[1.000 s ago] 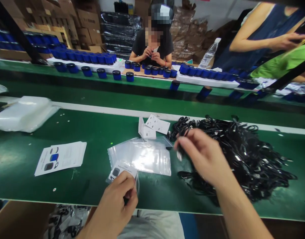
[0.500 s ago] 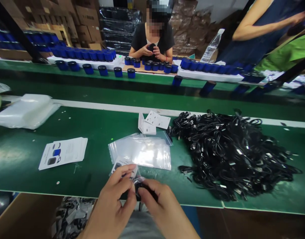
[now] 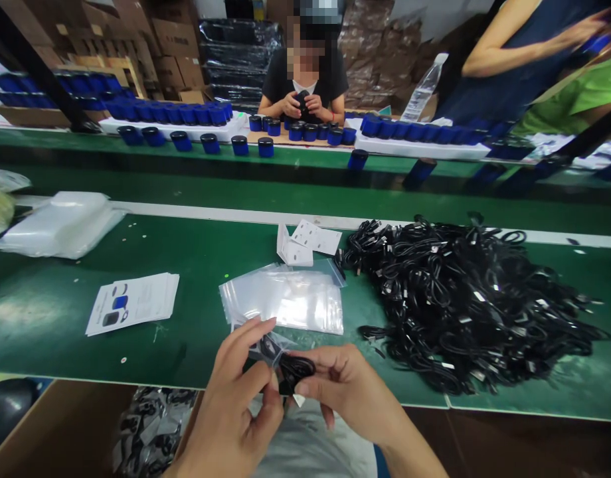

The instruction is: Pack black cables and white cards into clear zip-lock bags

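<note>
At the near edge of the green table, my left hand pinches a clear plastic bag. My right hand grips a coiled black cable, part of which sits in the bag's mouth. Just beyond my hands lies a stack of clear zip bags, with folded white leaflets behind it. A large heap of black cables is on the right. To the left rests a stack of printed cards.
A box of bagged items is below the table edge. White plastic packaging lies far left. Across the table, a person holds a dark object near rows of blue jars. Another person stands at right by a bottle.
My right hand has moved slightly right and turned, and more of the coiled cable shows between my hands. The view has shifted a little.
</note>
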`<state>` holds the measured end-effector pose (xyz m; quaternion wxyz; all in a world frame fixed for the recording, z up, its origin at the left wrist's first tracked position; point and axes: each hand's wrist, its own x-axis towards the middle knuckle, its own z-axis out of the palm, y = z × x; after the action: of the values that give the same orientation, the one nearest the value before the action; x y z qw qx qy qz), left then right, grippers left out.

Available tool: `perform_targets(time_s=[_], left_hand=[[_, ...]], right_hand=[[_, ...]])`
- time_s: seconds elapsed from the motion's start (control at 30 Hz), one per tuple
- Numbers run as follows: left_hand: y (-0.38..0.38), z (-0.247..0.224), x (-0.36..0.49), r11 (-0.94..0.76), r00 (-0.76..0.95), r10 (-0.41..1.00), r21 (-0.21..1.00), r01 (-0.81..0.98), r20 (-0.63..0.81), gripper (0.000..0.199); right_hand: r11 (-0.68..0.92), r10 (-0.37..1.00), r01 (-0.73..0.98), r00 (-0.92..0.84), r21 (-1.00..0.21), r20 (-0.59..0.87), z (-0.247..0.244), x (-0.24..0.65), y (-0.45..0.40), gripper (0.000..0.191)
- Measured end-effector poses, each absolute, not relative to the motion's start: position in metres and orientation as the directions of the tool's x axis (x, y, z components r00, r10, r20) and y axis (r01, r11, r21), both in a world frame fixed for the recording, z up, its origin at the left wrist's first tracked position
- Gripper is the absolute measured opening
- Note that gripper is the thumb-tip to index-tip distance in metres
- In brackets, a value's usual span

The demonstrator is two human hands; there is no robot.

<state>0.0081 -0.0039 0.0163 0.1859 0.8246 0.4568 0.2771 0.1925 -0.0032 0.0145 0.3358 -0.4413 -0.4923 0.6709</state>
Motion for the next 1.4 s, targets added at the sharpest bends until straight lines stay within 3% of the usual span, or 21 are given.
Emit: perform_targets(time_s=[0.07,0.17,0.23,0.37,0.47,0.6,0.7,0.73,0.83,0.9,0.97,1.1,1.23,1.4], left_hand=[[-0.003,0.016,0.008,-0.498,0.427,0.865,0.555,0.667,0.263,0.017],[0.000,0.017,0.010,-0.467,0.427,0.879,0.551,0.691,0.210,0.017],[0.000,0.018,0.013,-0.466,0.425,0.880,0.548,0.695,0.210,0.017],[-0.003,0.020,0.020,-0.477,0.415,0.876,0.571,0.668,0.246,0.018],[-0.010,0.021,0.024,-0.499,0.413,0.864,0.595,0.630,0.288,0.019],[-0.014,0.023,0.020,-0.527,0.444,0.847,0.573,0.628,0.293,0.021],[-0.007,0.031,0.011,-0.461,0.424,0.881,0.578,0.673,0.209,0.008],[-0.002,0.034,0.008,-0.398,0.405,0.904,0.606,0.689,0.133,0.013],[0.012,0.043,0.004,-0.149,0.349,0.925,0.701,0.697,-0.151,0.035],[0.018,0.045,0.004,-0.031,0.321,0.918,0.766,0.642,-0.232,0.025],[0.021,0.044,0.006,0.024,0.297,0.928,0.835,0.550,-0.222,0.011],[0.020,0.040,0.008,0.071,0.326,0.918,0.902,0.427,-0.226,0.011],[0.021,0.038,0.002,0.127,0.327,0.913,0.932,0.339,-0.243,0.018],[0.027,0.036,-0.010,0.111,0.316,0.916,0.911,0.397,-0.249,0.022]], right_hand=[[-0.028,0.942,0.220,-0.320,-0.975,-0.099,0.018,0.190,-0.007,0.031],[0.395,0.896,0.496,-0.395,-0.773,0.204,0.021,0.185,-0.012,0.040],[0.485,0.873,0.581,-0.369,-0.653,0.319,0.017,0.180,-0.013,0.038],[0.312,0.911,0.725,-0.044,-0.614,0.410,0.004,0.166,-0.013,0.020],[0.062,0.945,0.675,0.197,-0.735,0.261,0.001,0.160,-0.009,0.010],[-0.020,0.998,0.410,-0.052,-0.912,-0.045,0.005,0.163,0.000,0.014],[-0.096,0.978,0.410,-0.131,-0.907,-0.163,0.011,0.169,0.002,0.027],[-0.116,0.970,0.410,-0.149,-0.905,-0.192,0.013,0.171,0.002,0.027],[-0.140,0.942,0.270,-0.260,-0.953,-0.212,0.022,0.175,-0.001,0.017],[-0.164,0.940,0.080,-0.289,-0.983,-0.180,0.028,0.177,-0.003,0.012],[-0.181,0.944,-0.038,-0.285,-0.983,-0.163,0.031,0.178,-0.005,0.020],[-0.148,0.968,0.115,-0.189,-0.982,-0.168,0.030,0.179,-0.007,0.015],[-0.128,0.976,0.200,-0.150,-0.972,-0.159,0.027,0.180,-0.006,0.024],[-0.096,0.980,0.285,-0.141,-0.954,-0.140,0.030,0.183,-0.002,0.025]])
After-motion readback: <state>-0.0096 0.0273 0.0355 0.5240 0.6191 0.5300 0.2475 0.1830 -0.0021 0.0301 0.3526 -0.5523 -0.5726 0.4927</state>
